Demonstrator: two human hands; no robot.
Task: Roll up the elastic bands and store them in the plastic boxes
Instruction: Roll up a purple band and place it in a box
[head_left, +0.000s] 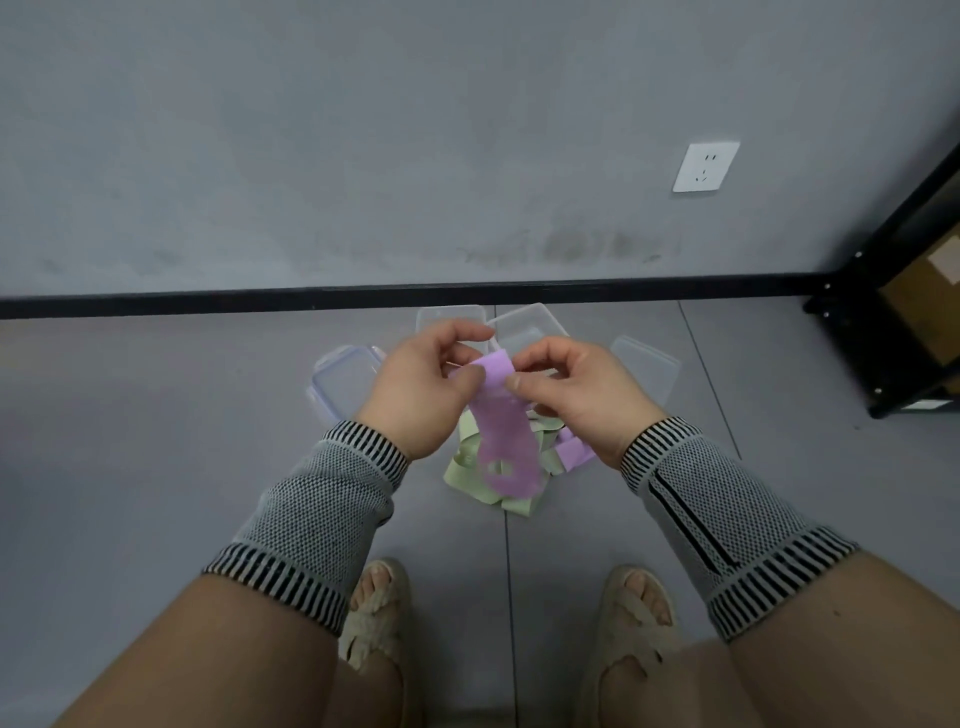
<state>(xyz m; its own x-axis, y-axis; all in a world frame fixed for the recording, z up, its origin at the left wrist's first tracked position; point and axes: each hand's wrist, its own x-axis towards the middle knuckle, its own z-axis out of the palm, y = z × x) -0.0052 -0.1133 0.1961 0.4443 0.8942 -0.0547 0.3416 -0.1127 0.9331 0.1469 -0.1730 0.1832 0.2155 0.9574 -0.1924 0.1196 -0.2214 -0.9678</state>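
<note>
I note the purple elastic band (501, 441) hangs lengthwise straight down from its top end, pinched equally between left hand (421, 395) and right hand (576, 400), so rolling starts there

White wall socket (705, 167) above black shelf frame (852, 291), right.

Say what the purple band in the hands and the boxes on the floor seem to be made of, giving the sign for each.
Purple elastic band: thin, matte rubbery sheet, probably latex; it hangs limp and light shows through it. Plastic boxes: clear, smooth rigid plastic; the floor shows through them and their edges catch light.
</note>
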